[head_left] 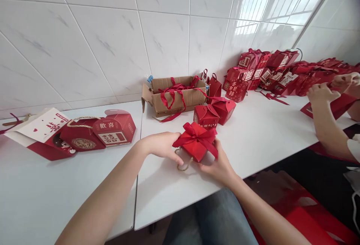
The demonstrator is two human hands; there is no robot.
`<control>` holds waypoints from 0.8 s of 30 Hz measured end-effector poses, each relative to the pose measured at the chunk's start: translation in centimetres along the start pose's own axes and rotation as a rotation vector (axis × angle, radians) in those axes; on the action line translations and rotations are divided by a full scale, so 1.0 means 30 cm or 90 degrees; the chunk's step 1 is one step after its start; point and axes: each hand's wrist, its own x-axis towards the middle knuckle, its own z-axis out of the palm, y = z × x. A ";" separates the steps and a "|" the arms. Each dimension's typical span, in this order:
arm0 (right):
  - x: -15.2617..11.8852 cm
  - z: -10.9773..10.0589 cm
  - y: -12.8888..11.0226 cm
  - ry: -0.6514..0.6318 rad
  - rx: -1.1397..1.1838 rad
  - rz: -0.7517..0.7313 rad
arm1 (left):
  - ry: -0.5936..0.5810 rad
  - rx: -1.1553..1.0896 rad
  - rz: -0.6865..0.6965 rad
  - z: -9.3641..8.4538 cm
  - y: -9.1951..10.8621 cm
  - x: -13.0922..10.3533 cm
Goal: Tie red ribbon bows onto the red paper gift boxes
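Between my two hands a small red gift box (198,149) sits on the white table, with a red ribbon bow (195,136) tied on top. My left hand (164,145) is at its left side, fingers partly hidden behind the bow and thumb by a twisted cord handle (184,168). On the right side, my right hand (219,164) grips the box with curved fingers, some hidden behind it. Just beyond stand two more closed red boxes, one nearer (206,115) and one behind it to the right (223,109).
A cardboard box (177,104) of loose red ribbons stands by the tiled wall. Printed red boxes (116,129) with cord handles are at left. A large pile of red boxes (253,72) lies at back right. A co-worker's hands (323,93) handle a red box at far right.
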 end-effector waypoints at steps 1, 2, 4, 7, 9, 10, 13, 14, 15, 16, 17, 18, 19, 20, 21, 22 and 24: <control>-0.013 -0.010 0.011 0.041 -0.001 -0.021 | -0.039 -0.006 0.022 -0.006 0.006 -0.008; -0.021 -0.030 0.027 0.078 -0.004 -0.042 | -0.081 -0.026 0.049 -0.011 0.010 -0.014; -0.025 -0.092 0.068 0.130 -0.005 -0.063 | -0.123 -0.102 0.110 -0.009 0.016 -0.006; -0.006 -0.212 0.146 0.200 0.002 -0.065 | -0.086 -0.175 0.102 0.060 0.023 0.055; 0.011 -0.291 0.201 0.222 0.010 -0.050 | 0.078 -0.190 0.052 0.152 0.031 0.115; 0.017 -0.328 0.227 0.228 0.015 -0.039 | 0.152 -0.193 0.055 0.205 0.035 0.144; 0.024 -0.419 0.297 0.279 -0.018 -0.008 | 0.225 -0.129 0.076 0.349 0.037 0.208; 0.024 -0.443 0.316 0.294 -0.031 -0.001 | 0.231 -0.092 0.085 0.383 0.034 0.220; 0.024 -0.464 0.332 0.304 -0.042 0.003 | 0.229 -0.056 0.098 0.408 0.029 0.229; 0.026 -0.482 0.344 0.311 -0.047 0.006 | 0.228 -0.029 0.109 0.424 0.024 0.234; 0.030 -0.497 0.354 0.314 -0.046 0.008 | 0.225 -0.009 0.118 0.433 0.018 0.237; 0.037 -0.510 0.362 0.315 -0.041 0.009 | 0.223 0.001 0.123 0.437 0.013 0.238; 0.046 -0.521 0.368 0.318 -0.036 0.009 | 0.222 0.003 0.123 0.437 0.009 0.239; 0.056 -0.531 0.373 0.325 -0.030 0.009 | 0.222 0.002 0.120 0.435 0.006 0.239; 0.069 -0.539 0.376 0.335 -0.027 0.008 | 0.221 -0.001 0.116 0.433 0.005 0.239; 0.081 -0.546 0.380 0.347 -0.027 0.006 | 0.220 -0.004 0.112 0.431 0.004 0.239; 0.108 -0.560 0.386 0.367 -0.034 -0.004 | 0.227 -0.010 0.105 0.430 0.006 0.239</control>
